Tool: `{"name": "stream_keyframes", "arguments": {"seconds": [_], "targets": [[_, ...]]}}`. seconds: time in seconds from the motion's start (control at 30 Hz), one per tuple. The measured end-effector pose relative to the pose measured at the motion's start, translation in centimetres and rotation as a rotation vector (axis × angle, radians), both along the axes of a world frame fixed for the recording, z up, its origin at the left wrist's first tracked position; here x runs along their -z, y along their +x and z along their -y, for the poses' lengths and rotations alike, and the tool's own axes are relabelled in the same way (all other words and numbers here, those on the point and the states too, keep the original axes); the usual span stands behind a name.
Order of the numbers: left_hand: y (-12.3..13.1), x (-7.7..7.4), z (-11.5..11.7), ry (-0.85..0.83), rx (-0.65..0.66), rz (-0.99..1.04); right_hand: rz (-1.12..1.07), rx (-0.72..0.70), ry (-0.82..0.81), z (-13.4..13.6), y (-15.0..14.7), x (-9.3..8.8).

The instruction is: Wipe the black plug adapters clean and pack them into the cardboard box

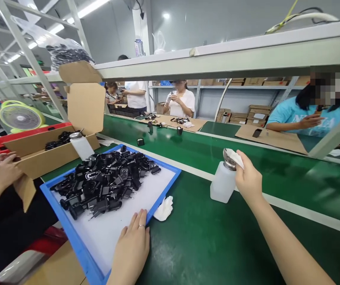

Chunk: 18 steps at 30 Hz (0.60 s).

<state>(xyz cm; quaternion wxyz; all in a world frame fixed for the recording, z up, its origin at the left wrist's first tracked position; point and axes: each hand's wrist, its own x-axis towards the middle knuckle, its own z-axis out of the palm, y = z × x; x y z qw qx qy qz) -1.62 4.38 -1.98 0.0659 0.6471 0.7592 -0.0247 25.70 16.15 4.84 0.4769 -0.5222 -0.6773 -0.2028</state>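
Note:
My right hand [249,177] pinches a folded white wipe [235,157] against the metal top of a translucent pump dispenser bottle [224,183]. The bottle leans slightly on the green work surface. Fingers stretched out, my left hand [132,243] lies flat on the near right rim of a blue-edged tray [165,183] with a white bottom. Heaped in the tray are many black plug adapters [107,180], several with metal pins showing. Just outside the tray rim, close to my left fingertips, rests a crumpled white wipe [164,209].
A second dispenser bottle [81,145] stands behind the tray. At left, a co-worker's hand [6,170] touches an open cardboard box [54,160] with black parts inside. Black pieces [140,142] sit on the green belt [193,152]. A shelf beam [217,59] crosses above; co-workers sit opposite.

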Motion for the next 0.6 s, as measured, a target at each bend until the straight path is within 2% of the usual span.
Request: {"name": "stream_keyframes", "arguments": {"seconds": [0.37,0.6], "targets": [[-0.02,0.2,-0.08,0.052,0.029,-0.034,-0.018,-0.063,0.013,0.17,0.19,0.39],[0.1,0.11,0.14,0.121,0.048,-0.07,0.006,-0.07,0.108,0.28,0.09,0.99]]}}
